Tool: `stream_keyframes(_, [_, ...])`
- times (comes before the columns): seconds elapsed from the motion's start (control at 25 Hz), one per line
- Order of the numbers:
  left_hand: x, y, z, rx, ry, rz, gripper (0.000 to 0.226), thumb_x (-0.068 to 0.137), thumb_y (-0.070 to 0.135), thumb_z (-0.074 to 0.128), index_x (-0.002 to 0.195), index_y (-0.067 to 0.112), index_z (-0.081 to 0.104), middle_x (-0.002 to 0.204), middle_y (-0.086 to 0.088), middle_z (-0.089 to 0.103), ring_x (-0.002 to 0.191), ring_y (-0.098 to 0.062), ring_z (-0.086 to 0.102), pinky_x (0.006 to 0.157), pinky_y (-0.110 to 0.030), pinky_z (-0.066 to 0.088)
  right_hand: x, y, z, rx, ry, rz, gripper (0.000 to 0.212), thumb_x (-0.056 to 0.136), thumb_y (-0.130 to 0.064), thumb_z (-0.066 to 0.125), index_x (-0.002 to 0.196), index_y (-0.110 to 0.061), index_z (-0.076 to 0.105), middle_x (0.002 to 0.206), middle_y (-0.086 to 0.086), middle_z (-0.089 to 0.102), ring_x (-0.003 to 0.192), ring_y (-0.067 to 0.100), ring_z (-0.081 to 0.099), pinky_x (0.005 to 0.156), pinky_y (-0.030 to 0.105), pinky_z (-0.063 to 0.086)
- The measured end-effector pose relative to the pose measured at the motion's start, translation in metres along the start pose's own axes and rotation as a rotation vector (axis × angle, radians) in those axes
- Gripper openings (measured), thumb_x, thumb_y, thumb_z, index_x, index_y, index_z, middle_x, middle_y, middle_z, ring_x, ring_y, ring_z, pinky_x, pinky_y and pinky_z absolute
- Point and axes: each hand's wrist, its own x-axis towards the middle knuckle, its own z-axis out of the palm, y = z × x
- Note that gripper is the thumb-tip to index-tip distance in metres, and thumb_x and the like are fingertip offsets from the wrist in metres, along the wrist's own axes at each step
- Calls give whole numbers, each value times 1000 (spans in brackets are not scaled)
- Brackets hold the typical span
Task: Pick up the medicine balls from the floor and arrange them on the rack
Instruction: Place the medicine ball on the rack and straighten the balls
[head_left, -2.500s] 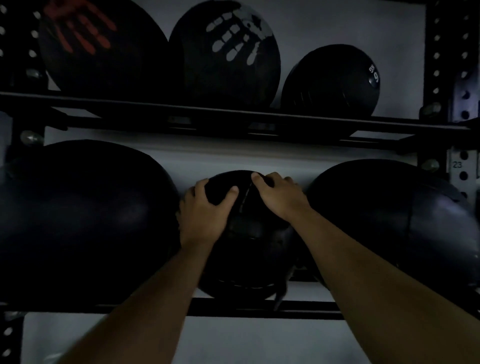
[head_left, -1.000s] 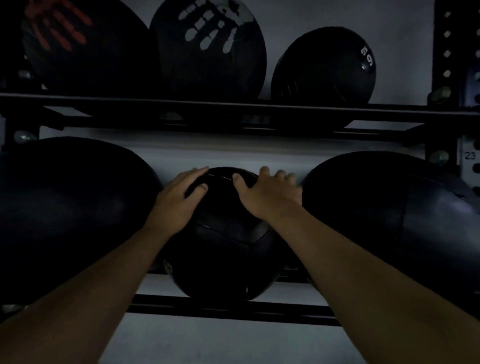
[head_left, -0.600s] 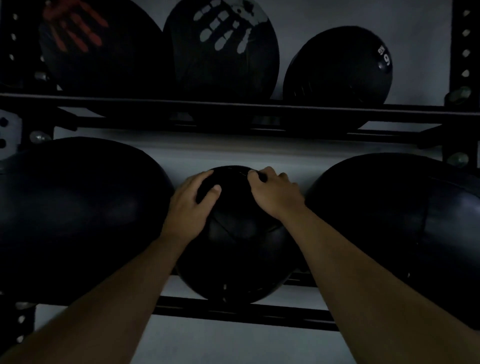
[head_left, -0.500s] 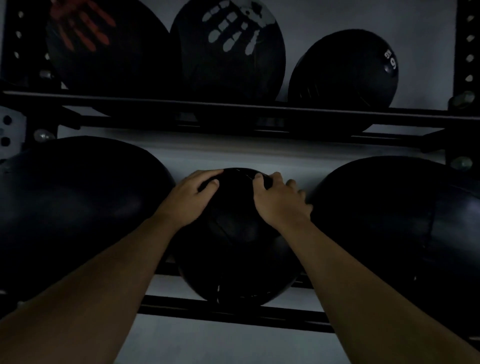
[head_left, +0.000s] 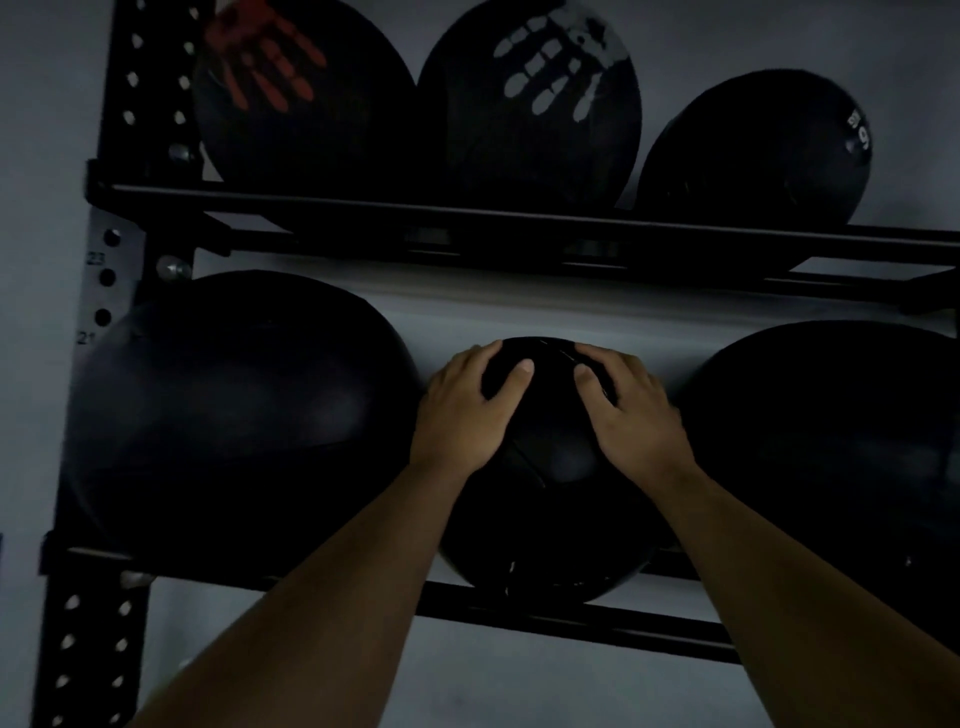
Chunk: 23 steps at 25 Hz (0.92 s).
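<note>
A small black medicine ball (head_left: 550, 499) sits on the lower shelf of the black rack (head_left: 519, 610), between a big black ball on the left (head_left: 234, 415) and another on the right (head_left: 831, 441). My left hand (head_left: 467, 410) lies on its upper left side and my right hand (head_left: 628, 415) on its upper right, fingers curled over the top. The scene is dim. Whether the ball's weight rests fully on the rails I cannot tell.
The upper shelf (head_left: 519, 218) holds three black balls: one with a red handprint (head_left: 301, 93), one with a white handprint (head_left: 530, 98), a smaller one marked 6 (head_left: 753, 150). A perforated black upright (head_left: 88, 649) stands at the left. A pale wall is behind.
My hands have stayed on the small ball, shifting their hold slightly as it turned a little on the rails. The view has swung left, showing the left upright.
</note>
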Motion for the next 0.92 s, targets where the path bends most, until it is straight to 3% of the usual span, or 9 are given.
stream_keyframes(0.08, [-2,4,-11,135,-145,-31,73,98,74,30,163,40,24,173,5,21,159,-26,19,128,-51,21,-1,-1,-1,-14,-25,7,44,102,-57,34,144,-48,43,156,-9,42,145,24,37,116,57,32])
stream_keyframes(0.16, [-5,8,-25,256,-251,-27,74,101,72,25,165,39,13,176,4,12,161,-27,14,128,-51,17,0,0,-3,-37,-65,16,45,101,-58,33,144,-47,42,157,-7,41,145,26,37,115,58,33])
stream_keyframes(0.32, [-14,11,-67,659,-328,135,69,104,66,25,165,35,17,174,3,20,159,-26,21,128,-53,11,5,-21,-8,-229,-122,70,44,102,-50,32,140,-30,43,147,7,48,133,37,44,107,55,39])
stream_keyframes(0.44, [-19,0,-110,880,-243,263,64,106,60,27,163,31,26,173,-1,21,161,-26,12,129,-56,0,5,-63,1,-496,-16,35,52,102,-50,30,140,-17,45,144,17,50,131,42,45,108,56,38])
stream_keyframes(0.6, [-14,-37,-185,865,38,111,66,104,61,34,162,29,28,173,-4,21,161,-32,10,128,-59,4,-2,-146,51,-388,-54,-125,56,101,-57,31,148,-27,43,156,13,41,143,39,36,117,58,26])
stream_keyframes(0.72, [-9,-77,-247,703,190,-85,76,98,70,34,162,30,25,172,-9,21,158,-40,14,125,-64,14,-8,-215,99,-219,-140,-98,62,99,-66,26,152,-34,36,162,9,32,146,38,30,117,59,25])
stream_keyframes(0.84, [-8,-122,-297,508,147,-225,86,92,81,34,163,36,17,173,-9,18,157,-42,18,123,-66,20,-15,-267,147,-64,-204,23,75,95,-76,23,160,-40,18,172,8,10,156,41,7,121,67,8])
stream_keyframes(0.92, [-8,-146,-304,366,26,-234,93,85,89,29,163,41,13,174,-6,16,158,-40,18,124,-64,19,-19,-277,170,-75,-127,48,79,92,-79,24,161,-41,13,173,9,4,157,42,-3,120,71,0])
